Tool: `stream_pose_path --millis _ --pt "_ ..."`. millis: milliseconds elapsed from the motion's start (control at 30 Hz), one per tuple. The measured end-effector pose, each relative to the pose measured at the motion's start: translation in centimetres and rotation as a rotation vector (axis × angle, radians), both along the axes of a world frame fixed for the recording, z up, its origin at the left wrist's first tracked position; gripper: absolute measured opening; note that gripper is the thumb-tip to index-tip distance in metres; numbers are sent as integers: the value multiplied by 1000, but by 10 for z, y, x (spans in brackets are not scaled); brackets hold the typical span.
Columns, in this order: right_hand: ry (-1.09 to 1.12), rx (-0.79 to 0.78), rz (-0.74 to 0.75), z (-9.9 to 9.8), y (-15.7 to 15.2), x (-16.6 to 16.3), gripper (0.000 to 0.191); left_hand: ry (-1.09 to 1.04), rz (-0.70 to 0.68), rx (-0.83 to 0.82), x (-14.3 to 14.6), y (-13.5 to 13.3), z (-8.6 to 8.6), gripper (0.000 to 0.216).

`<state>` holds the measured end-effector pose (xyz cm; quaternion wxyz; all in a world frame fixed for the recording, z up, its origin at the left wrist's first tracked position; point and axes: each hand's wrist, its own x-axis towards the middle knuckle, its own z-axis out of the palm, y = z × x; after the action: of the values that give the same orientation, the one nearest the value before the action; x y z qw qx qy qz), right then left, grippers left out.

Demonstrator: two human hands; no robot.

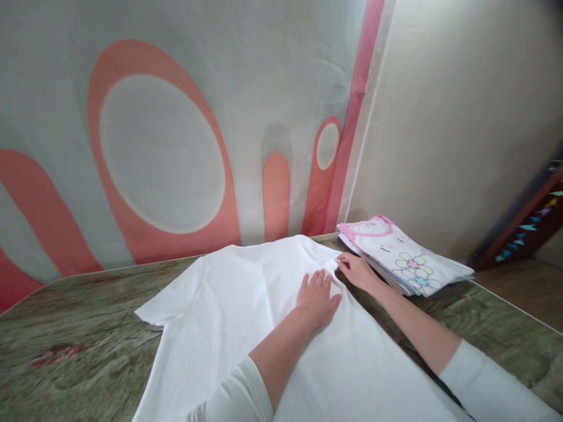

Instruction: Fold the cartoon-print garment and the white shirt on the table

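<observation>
Left hand [317,298] flat — white shirt [229,316]

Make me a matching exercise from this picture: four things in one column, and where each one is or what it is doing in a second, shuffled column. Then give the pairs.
Things
1. left hand
2. right hand
3. white shirt
4. stack of folded shirts

Places or states
A. piled at the table's far right corner
B. pinching the right sleeve's edge
C. pressed flat, palm down, on the cloth
D. spread out across the table

Pairs: 1-C, 2-B, 3-D, 4-A
</observation>
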<state>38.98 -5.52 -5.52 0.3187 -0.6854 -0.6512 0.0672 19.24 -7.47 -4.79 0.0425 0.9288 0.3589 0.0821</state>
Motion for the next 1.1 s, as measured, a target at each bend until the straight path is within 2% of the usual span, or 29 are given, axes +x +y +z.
stream_pose_path --millis 267,500,800,1100 --pt "101 -73 61 -9 3 4 26 -6 -2 -11 1 2 -4 61" --pt "2 -26 53 -9 0 7 22 -14 2 -11 0 1 -3 61" --pt "-75 24 -10 -5 -5 7 21 -12 -2 -21 0 2 -4 59" --pt "11 -22 45 1 -7 -8 26 -25 -1 -15 -2 1 -1 63"
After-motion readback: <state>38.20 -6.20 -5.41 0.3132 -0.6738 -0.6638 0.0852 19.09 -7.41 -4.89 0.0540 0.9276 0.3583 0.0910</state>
